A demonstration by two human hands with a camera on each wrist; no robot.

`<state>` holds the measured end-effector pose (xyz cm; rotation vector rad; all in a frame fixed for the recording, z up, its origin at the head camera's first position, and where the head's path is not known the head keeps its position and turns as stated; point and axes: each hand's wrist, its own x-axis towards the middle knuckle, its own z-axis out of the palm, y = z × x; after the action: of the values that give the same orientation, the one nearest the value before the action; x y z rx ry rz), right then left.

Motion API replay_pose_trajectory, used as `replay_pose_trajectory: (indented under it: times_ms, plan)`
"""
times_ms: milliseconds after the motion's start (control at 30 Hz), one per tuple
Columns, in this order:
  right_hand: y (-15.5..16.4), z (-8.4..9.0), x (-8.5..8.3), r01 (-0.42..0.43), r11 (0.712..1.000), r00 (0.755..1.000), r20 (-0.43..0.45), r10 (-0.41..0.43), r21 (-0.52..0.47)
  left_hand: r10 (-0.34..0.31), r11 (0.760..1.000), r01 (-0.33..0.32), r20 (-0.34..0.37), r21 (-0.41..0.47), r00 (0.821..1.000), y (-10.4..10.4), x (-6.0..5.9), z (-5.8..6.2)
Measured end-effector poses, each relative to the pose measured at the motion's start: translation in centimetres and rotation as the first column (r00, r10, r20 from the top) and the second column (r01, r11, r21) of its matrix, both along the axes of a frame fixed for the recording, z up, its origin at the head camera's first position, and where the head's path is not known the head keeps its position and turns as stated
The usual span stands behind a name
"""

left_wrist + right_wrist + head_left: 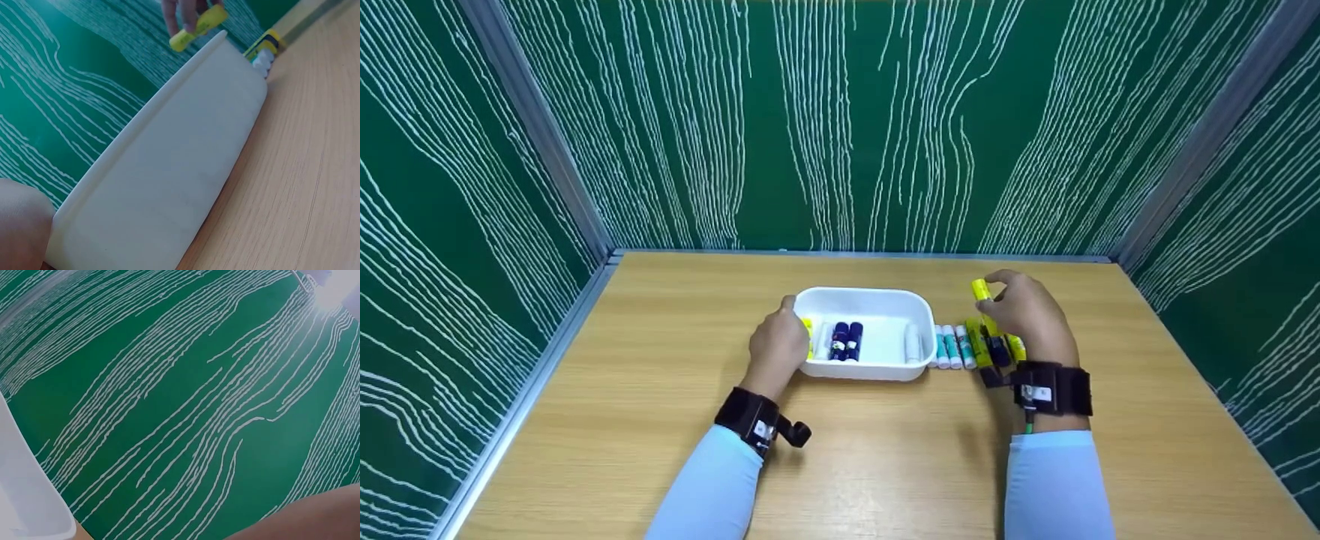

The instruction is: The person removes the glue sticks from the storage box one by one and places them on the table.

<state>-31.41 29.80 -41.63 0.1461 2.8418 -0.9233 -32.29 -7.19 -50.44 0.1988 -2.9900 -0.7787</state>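
Observation:
My left hand (pixel 780 341) grips the left end of a white plastic tray (pixel 866 370). Inside, two dark blue glue sticks (pixel 846 341) lie side by side, with a yellow one (pixel 808 337) by the left wall and a white one (pixel 913 343) toward the right. Beyond the tray's right end, my right hand (pixel 1031 311) pinches a yellow glue stick (pixel 980 289) between thumb and fingers, raised above the table. The same yellow stick (pixel 199 27) shows past the tray's far rim in the left wrist view. The right wrist view leaves the held stick out.
Several white-and-teal glue sticks (pixel 952 347) stand in a row against the tray's right end. Yellow ones (pixel 979 343) and a dark one (pixel 1000 351) follow, partly covered by my right hand and wrist. Green white-streaked panels (pixel 870 135) enclose the wooden table (pixel 682 315).

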Motion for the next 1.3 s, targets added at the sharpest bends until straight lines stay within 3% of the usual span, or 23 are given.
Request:
replay_pose_trajectory:
  times_ms: [267,533,967,1300]
  plan:
    - [1.0,-0.4,0.1,0.016,1.000,1.000,-0.022,-0.016,0.003,0.002,1.000,-0.002,0.004,0.003,1.000,-0.1,0.0,0.0]
    - [2.1,-1.9,-0.7,0.105,0.994,0.994,0.018,-0.104,-0.043,0.005,1.000,-0.005,0.004,0.001,1.000,-0.2,0.0,0.1]
    - [3.3,-4.1,-1.4,0.302,0.943,0.947,0.156,-0.281,-0.137,0.011,1.000,-0.011,0.021,0.012,1.000,0.0,0.0,0.3]
    - [3.8,-4.6,-1.6,0.357,0.923,0.922,0.212,-0.323,-0.143,0.014,1.000,-0.015,0.019,0.011,1.000,0.0,-0.1,0.1]
